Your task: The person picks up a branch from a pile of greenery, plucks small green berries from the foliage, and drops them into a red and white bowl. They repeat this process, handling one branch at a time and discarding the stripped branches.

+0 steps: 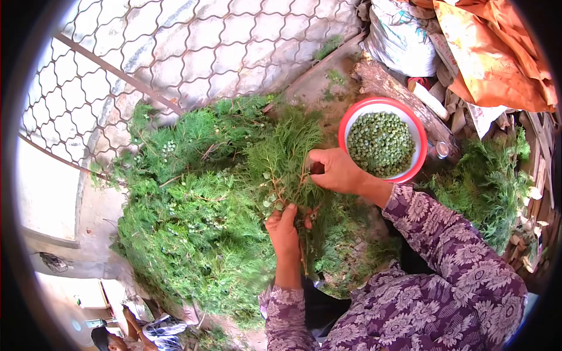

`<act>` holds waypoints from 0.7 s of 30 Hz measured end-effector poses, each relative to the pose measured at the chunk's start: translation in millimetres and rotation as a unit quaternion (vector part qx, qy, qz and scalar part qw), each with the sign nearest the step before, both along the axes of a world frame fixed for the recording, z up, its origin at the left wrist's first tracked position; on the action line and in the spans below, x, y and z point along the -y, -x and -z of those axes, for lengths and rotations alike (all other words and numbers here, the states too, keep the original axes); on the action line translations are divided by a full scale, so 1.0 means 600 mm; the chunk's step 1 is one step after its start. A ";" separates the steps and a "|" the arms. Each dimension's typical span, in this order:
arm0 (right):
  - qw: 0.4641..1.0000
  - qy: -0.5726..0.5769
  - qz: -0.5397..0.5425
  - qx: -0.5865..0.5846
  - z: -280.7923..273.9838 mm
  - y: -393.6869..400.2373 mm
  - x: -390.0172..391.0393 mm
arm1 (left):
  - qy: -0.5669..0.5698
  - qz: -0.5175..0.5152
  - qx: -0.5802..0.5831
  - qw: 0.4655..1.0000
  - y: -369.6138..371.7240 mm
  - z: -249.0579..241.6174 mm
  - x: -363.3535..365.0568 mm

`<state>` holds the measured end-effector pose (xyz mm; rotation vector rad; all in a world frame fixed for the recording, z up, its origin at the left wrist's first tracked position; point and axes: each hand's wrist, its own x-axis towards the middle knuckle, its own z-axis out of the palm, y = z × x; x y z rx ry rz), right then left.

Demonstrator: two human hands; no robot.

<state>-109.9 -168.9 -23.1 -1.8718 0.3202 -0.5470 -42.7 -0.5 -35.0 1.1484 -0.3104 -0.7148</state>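
**Gripping a green sprig, both hands in the foliage**

Clutching low, the left hand [285, 229] has its fingers wrapped around the stem of a feathery sprig [285, 153] that fans out above its knuckles. The right hand [338, 171] pinches narrow at the sprig's side, fingertips closed on a small piece I cannot make out. Just beyond the right fingers sits a red bowl [351, 121] full of green berries [381, 144]. A heap of cut branches [193, 222] spreads left of the left fingers.

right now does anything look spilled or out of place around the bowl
Nothing stands out. The red bowl sits upright, with the green berries all inside. Both hands, left and right, grip one leafy sprig beside it.
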 end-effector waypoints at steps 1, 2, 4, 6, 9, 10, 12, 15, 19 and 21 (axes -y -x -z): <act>1.000 -0.008 -0.011 0.003 -0.004 0.001 0.001 | 0.001 -0.007 -0.003 1.000 0.002 -0.003 0.002; 1.000 -0.009 -0.008 0.005 -0.007 0.001 0.002 | 0.000 -0.004 -0.001 1.000 0.000 -0.004 0.002; 0.997 0.072 0.001 0.005 -0.008 0.004 0.001 | 0.002 0.006 -0.005 1.000 -0.004 0.001 -0.001; 0.964 0.261 0.057 -0.002 -0.001 0.003 0.006 | -0.004 0.005 0.005 1.000 -0.003 0.005 0.000; 0.893 0.427 0.126 -0.063 -0.004 0.007 0.031 | -0.008 0.002 0.022 1.000 -0.004 0.005 -0.007; 0.892 0.415 0.142 -0.113 -0.008 0.007 0.046 | -0.004 -0.001 0.030 1.000 -0.007 0.004 -0.009; 0.897 0.389 0.188 -0.096 -0.005 0.018 0.084 | -0.013 -0.005 0.043 0.999 -0.007 0.002 -0.009; 0.885 0.349 0.286 -0.112 0.013 0.035 0.143 | -0.049 -0.008 0.066 0.997 -0.004 0.006 -0.009; 0.854 0.379 0.339 -0.108 0.014 0.049 0.151 | -0.074 -0.012 0.077 0.994 -0.001 0.008 -0.003; 0.913 0.310 0.256 -0.077 0.011 0.037 0.131 | -0.085 -0.015 0.066 0.994 -0.003 0.009 -0.001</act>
